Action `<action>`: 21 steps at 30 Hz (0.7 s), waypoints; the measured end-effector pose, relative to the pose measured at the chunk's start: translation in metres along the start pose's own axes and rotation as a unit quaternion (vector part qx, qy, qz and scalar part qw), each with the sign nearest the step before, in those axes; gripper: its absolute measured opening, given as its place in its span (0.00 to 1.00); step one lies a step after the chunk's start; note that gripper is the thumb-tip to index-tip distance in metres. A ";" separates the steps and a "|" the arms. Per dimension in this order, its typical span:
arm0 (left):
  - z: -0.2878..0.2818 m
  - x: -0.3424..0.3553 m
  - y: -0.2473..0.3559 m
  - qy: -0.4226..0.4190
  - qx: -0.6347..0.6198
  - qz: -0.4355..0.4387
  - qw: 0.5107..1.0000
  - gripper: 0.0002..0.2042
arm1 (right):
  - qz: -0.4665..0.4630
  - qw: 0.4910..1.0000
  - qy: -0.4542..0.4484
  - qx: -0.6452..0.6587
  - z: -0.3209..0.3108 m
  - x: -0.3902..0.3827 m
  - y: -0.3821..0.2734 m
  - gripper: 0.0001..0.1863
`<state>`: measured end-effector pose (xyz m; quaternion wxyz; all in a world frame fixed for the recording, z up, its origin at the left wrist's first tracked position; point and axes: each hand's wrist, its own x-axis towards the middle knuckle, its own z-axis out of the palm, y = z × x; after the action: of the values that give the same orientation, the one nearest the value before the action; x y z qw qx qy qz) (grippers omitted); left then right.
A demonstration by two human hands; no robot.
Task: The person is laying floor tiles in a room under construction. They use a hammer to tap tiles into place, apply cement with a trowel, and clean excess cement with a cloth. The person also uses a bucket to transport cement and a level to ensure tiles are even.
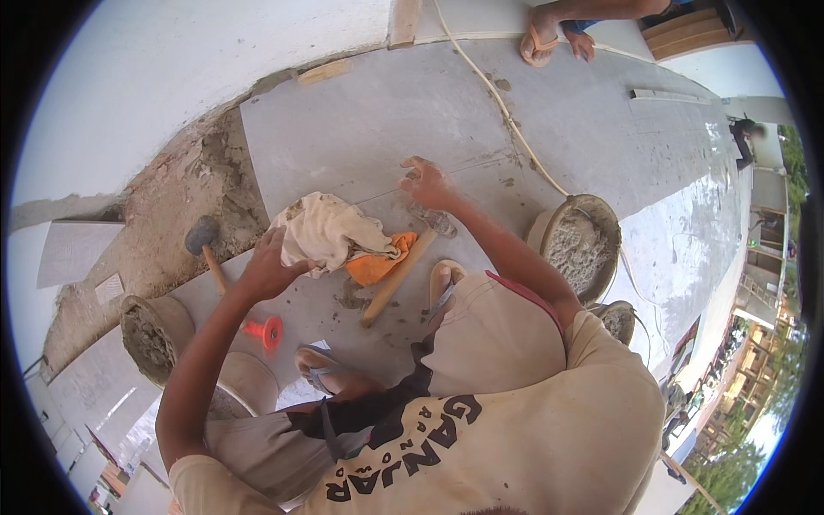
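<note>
My left hand (273,268) is at the left edge of a crumpled off-white cloth (324,230), with thumb and fingers spread and touching or nearly touching it. My right hand (427,184) reaches farther out over the grey floor tile (343,129), near a joint line. Its fingers are bent and apart, and I see nothing held in them. An orange cloth (378,260) lies against the off-white one. Beside it, a trowel with a wooden handle (399,279) lies on the tiles, its mortar-smeared blade (440,223) below my right forearm.
A black-headed mallet (202,235) and a red spool (264,331) lie left. Mortar buckets stand at left (154,339) and right (584,249). A pale cable (506,112) crosses the tiles. Bare rough ground (184,193) borders the wall. Another person's sandaled foot (539,39) is at the far edge.
</note>
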<state>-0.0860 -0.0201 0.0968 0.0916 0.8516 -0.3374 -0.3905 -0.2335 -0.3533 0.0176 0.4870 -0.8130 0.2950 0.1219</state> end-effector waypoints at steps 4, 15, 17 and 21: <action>0.078 0.056 0.018 0.019 0.011 -0.075 0.997 0.60 | 0.016 0.998 -0.013 -0.056 0.009 -0.011 0.010 0.26; 0.111 0.067 0.027 0.203 -0.018 0.022 0.979 0.36 | -0.052 0.988 0.030 -0.142 0.013 0.012 0.053 0.33; 0.102 0.060 0.018 0.206 -0.059 0.070 0.974 0.30 | -0.085 0.967 0.194 -0.142 -0.002 0.016 0.037 0.37; 0.106 0.053 0.001 0.199 -0.054 0.111 0.972 0.24 | -0.069 0.925 0.297 -0.227 -0.025 0.031 0.043 0.41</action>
<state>-0.1391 -0.0438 -0.0064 0.2450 0.8635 -0.3830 -0.2182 -0.2370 -0.4011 -0.0162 0.1863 -0.9192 0.3335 -0.0954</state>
